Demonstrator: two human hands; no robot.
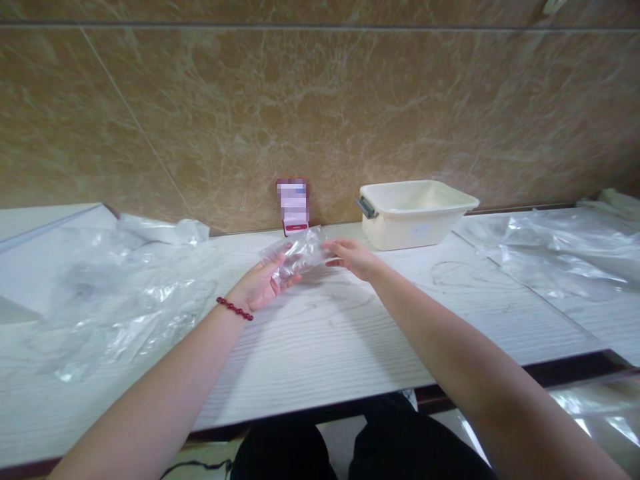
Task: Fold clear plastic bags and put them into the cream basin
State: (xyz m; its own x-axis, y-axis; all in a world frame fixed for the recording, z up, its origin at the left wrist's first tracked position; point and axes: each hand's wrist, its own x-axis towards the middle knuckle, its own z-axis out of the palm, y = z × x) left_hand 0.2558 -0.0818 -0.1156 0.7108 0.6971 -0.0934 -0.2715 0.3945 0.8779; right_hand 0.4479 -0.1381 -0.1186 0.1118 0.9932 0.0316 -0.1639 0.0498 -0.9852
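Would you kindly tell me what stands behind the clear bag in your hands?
A small red-and-white card stands against the wall behind the clear bag, held by the left hand and right hand. The bag partly covers its foot.

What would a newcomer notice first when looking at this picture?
The eye goes first to the small clear bag held between the left hand and the right hand, above the middle of the white table. Next comes the cream tub by the wall, right of the hands, and the crumpled clear plastic on the table's left side.
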